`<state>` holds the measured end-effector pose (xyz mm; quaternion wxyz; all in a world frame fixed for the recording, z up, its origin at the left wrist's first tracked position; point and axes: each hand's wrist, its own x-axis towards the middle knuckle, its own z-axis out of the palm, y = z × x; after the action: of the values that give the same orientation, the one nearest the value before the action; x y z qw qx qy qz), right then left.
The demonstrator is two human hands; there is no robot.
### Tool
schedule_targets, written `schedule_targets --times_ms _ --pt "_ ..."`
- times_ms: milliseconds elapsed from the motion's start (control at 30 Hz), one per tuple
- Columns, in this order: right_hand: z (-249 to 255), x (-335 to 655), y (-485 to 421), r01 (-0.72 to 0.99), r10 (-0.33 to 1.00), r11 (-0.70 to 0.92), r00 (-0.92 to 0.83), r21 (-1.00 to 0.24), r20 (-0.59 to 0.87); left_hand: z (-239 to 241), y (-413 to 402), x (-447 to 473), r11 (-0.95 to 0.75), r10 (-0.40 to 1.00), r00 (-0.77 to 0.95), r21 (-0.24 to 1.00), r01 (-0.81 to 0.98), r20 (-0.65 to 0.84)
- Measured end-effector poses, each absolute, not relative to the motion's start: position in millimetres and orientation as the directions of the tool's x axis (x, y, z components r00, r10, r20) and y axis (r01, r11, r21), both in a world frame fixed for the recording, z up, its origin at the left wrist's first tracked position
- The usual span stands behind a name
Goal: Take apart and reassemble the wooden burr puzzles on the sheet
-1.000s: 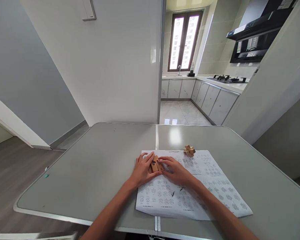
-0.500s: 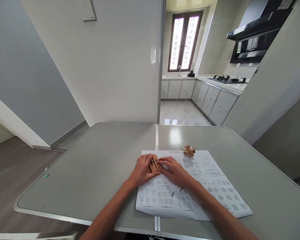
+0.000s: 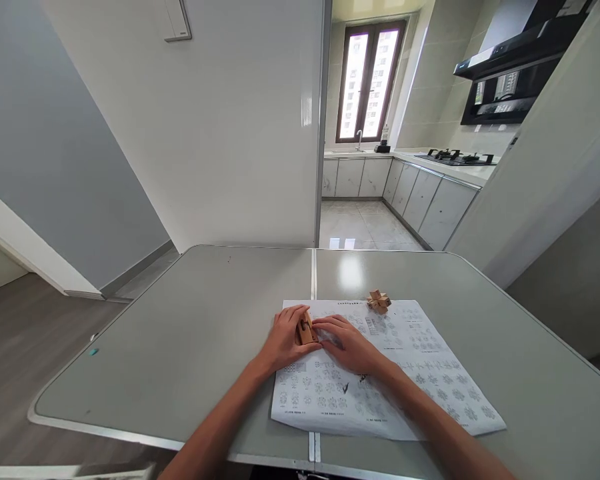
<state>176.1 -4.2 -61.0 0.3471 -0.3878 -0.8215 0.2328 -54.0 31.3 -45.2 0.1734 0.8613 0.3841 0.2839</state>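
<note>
Notched wooden puzzle pieces sit over the left part of a printed paper sheet. My left hand is curled around them, fingers along the far side and thumb along the near side. From the right, my right hand presses its fingertips on the pieces' right edge. How many pieces are there cannot be told, since my fingers cover part of them. An interlocked wooden burr puzzle stands apart at the sheet's far edge, beyond my right hand.
A grey folding table carries the sheet, with a metal seam down its middle. A small teal bit lies near the left edge. Past the table are a white wall and a kitchen with cabinets.
The right-hand wooden piece has turned or shifted left, so less of its top face shows. My right fingertips have moved slightly left with it. My left hand stays nearly still.
</note>
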Motion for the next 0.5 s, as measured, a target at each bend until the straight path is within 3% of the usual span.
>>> schedule_targets --times_ms 500 --pt "-59.1 173.3 -7.8 0.488 0.804 0.583 -0.461 -0.65 0.375 -47.6 33.6 -54.7 -0.617 0.756 0.58 0.625 0.478 0.303"
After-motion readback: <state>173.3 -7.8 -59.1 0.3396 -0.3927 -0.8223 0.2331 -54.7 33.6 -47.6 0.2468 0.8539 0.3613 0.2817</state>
